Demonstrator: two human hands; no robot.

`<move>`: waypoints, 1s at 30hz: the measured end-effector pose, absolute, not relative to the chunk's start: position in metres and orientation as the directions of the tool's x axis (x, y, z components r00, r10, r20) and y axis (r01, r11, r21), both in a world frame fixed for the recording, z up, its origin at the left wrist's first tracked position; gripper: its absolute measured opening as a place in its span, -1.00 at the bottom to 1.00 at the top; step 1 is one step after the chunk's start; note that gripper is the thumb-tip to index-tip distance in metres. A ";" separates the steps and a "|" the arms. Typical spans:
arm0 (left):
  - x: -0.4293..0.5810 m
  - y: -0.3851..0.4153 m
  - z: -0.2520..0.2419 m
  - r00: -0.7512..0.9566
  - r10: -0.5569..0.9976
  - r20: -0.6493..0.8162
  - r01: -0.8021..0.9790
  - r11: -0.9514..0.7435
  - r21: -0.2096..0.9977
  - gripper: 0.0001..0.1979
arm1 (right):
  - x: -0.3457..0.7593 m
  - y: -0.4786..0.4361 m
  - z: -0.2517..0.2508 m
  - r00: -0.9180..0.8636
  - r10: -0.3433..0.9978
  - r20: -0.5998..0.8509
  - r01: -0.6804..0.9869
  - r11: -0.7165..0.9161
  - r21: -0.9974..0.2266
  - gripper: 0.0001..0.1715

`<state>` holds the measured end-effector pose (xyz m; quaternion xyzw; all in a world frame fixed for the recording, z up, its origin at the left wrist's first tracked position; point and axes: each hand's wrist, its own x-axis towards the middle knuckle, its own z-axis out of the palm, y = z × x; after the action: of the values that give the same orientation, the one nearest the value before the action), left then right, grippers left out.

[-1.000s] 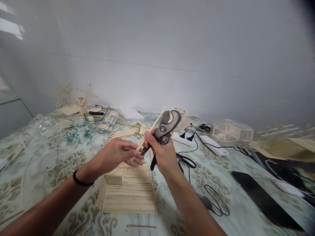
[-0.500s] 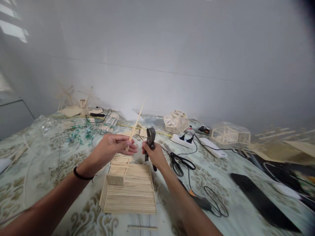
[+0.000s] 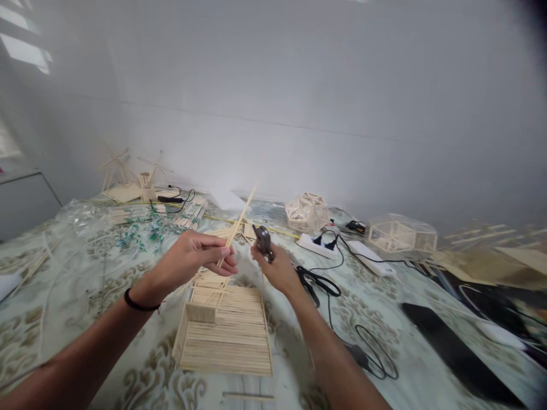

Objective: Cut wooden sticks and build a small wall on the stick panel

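Note:
My left hand [image 3: 200,256] pinches thin wooden sticks [image 3: 240,222] between thumb and fingers; they slant up and to the right. In my right hand [image 3: 277,267] is a dark pliers-like cutter [image 3: 264,242], its jaws up and its handles mostly hidden by my palm. The jaws are close to the sticks but appear apart from them. Below both hands lies a model [image 3: 231,341] of sticks laid side by side, with a low upright wall [image 3: 200,312] at its left. A single short stick [image 3: 248,396] rests in front of it.
Black-handled scissors [image 3: 318,282] and a power strip [image 3: 318,246] with cords lie to the right. Stick-built frames [image 3: 305,210] stand along the back wall. Bundled sticks [image 3: 192,213] and plastic wrapping [image 3: 81,219] are at the left; a black slab [image 3: 453,347] lies far right.
My right hand has turned the cutter, its jaws now tilting toward the left, and has shifted slightly right. The sticks in my left hand lean further right and sit a little lower.

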<state>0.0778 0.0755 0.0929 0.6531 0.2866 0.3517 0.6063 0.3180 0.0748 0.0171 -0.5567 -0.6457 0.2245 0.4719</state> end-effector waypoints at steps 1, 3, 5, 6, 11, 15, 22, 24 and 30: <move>0.077 0.074 0.095 0.611 0.785 0.099 -0.024 -0.106 0.994 -0.75 | 0.321 0.072 0.023 0.047 0.883 0.467 0.540 0.371 -0.755 -0.77; 0.076 0.071 0.100 0.668 0.742 0.058 0.038 -0.112 0.993 -0.75 | 0.325 0.067 0.035 -0.030 0.731 0.681 0.589 0.564 -0.580 -0.90; 0.074 0.069 0.104 0.721 0.693 0.015 0.091 -0.115 0.989 -0.76 | 0.327 0.062 0.043 -0.119 0.590 0.798 0.603 0.682 -0.415 -0.77; 0.073 0.068 0.106 0.742 0.670 0.000 0.106 -0.117 0.987 -0.77 | 0.327 0.061 0.045 -0.156 0.548 0.822 0.603 0.712 -0.360 -0.69; 0.067 0.070 0.111 0.800 0.599 -0.039 0.175 -0.171 0.970 -0.77 | 0.320 0.057 0.049 -0.222 0.505 0.834 0.621 0.733 -0.278 -0.52; 0.066 0.071 0.110 0.827 0.557 -0.078 0.218 -0.188 0.958 -0.76 | 0.316 0.056 0.050 -0.267 0.494 0.827 0.621 0.745 -0.245 -0.49; 0.071 0.072 0.104 0.845 0.524 -0.103 0.235 -0.191 0.953 -0.76 | 0.310 0.053 0.053 -0.296 0.474 0.829 0.619 0.757 -0.211 -0.64; 0.072 0.073 0.101 0.854 0.510 -0.105 0.223 -0.176 0.959 -0.77 | 0.309 0.053 0.053 -0.286 0.475 0.832 0.635 0.744 -0.206 -0.79; 0.072 0.073 0.097 0.878 0.467 -0.107 0.171 -0.097 0.980 -0.76 | 0.312 0.055 0.048 -0.252 0.469 0.846 0.712 0.683 -0.167 -0.77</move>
<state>0.0716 0.0729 0.0965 0.7313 0.2182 0.1163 0.6356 0.3120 0.0550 0.0485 -0.3779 -0.7811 -0.1260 0.4808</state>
